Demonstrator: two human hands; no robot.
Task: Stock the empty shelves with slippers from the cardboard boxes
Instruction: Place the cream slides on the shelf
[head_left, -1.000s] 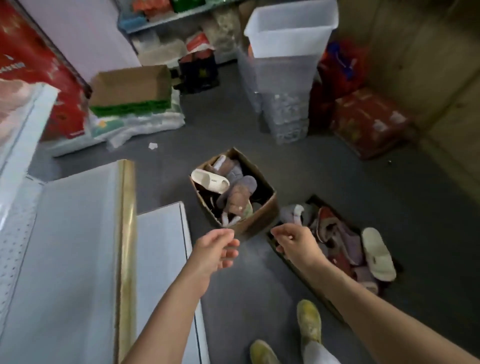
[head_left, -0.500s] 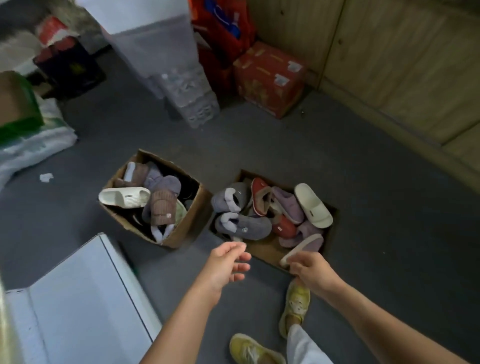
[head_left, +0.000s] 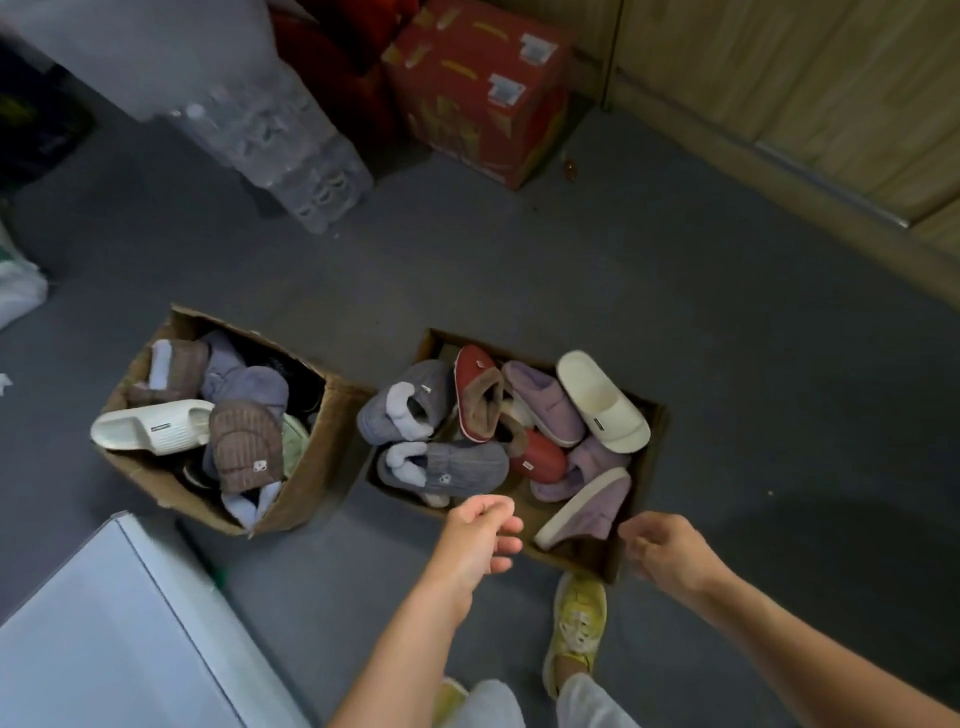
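Two open cardboard boxes (head_left: 332, 452) (head_left: 647, 457) on grey floor (head_left: 727, 364) — both hold mixed slippers. Left hand (head_left: 480, 530) and right hand (head_left: 662, 548) hover near the right box, fingers loosely curled — apparently empty.

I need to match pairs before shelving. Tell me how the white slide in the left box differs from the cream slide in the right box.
The white slide has a ribbed strap and lies crosswise, poking over the left box edge; the cream slide has a smooth strap and lies diagonally at the far end of the right box. The white slide looks whiter, the cream slide warmer. Both are open-toed, lie on top, and carry a small dark tag on the strap.
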